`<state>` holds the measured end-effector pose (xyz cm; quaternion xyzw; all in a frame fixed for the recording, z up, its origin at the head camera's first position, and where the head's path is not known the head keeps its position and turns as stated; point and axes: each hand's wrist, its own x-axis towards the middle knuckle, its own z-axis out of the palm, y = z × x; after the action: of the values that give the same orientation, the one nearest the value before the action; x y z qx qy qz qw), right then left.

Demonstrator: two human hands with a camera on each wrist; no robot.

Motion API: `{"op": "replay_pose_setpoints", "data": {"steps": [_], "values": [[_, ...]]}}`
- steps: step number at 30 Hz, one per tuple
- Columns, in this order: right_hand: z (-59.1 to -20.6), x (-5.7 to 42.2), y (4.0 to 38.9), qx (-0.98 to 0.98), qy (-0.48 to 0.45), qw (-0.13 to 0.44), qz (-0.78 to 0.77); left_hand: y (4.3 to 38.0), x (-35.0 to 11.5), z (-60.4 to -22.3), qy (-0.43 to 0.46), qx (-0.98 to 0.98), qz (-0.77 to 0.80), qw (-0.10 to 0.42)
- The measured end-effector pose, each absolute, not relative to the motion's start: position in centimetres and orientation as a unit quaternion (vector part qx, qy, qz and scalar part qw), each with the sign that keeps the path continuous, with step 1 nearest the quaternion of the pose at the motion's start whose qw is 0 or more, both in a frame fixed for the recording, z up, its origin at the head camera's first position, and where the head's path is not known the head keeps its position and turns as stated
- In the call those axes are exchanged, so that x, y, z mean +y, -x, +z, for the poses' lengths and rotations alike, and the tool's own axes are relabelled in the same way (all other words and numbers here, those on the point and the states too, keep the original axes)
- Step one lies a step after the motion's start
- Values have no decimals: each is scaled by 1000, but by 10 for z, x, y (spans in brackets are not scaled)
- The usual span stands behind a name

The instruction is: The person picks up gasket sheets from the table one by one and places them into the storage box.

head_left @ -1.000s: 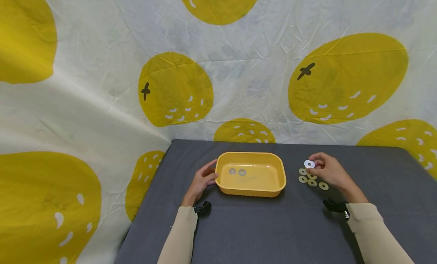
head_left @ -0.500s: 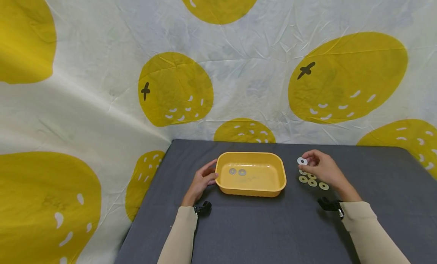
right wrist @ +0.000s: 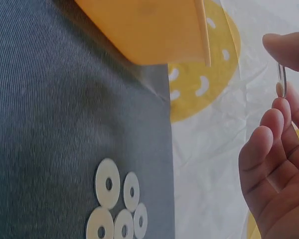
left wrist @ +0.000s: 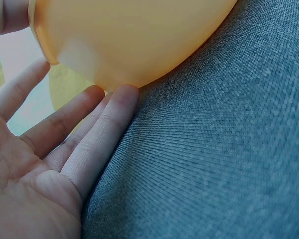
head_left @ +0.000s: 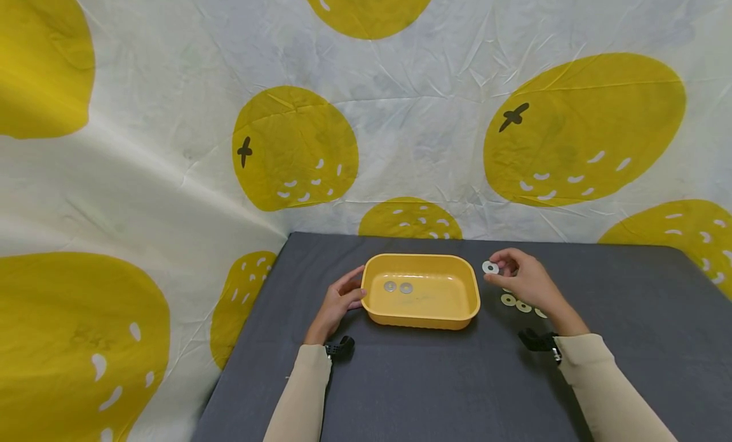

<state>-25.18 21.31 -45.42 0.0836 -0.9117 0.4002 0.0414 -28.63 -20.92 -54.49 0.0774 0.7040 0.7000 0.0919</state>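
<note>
A yellow rectangular tray (head_left: 420,322) stands on the dark tabletop with two metal washers (head_left: 406,288) lying inside, toward its left end. At the tray's left end my left hand (head_left: 337,304) touches it with fairly straight fingers (left wrist: 102,132); the thumb is at the rim, and the fingertips rest against the outer wall. Just right of the tray, my right hand (head_left: 527,282) pinches a washer (head_left: 490,268) between thumb and fingertips, raised off the cloth. The right wrist view shows this washer (right wrist: 282,82) edge-on.
Several more flat washers (right wrist: 107,183) lie close together on the cloth right of the tray, partly hidden by my right hand in the head view. Behind the table (head_left: 434,385) hangs a white cloth (head_left: 417,131) printed with yellow fruit.
My right hand has carried the pinched washer leftward from above the group of washers to near the tray's right side. My left hand and the tray stay put.
</note>
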Motion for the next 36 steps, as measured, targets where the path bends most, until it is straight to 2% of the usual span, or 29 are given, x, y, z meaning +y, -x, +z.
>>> {"op": "replay_pose_setpoints", "data": {"steps": [21,36], "values": [[-458,160,269,-900,-139,51,411,285,-210,-543,-77,709,695,88],[-470,121,280,-893,-150,37,422,285,-209,-543,-81,706,698,85]]}}
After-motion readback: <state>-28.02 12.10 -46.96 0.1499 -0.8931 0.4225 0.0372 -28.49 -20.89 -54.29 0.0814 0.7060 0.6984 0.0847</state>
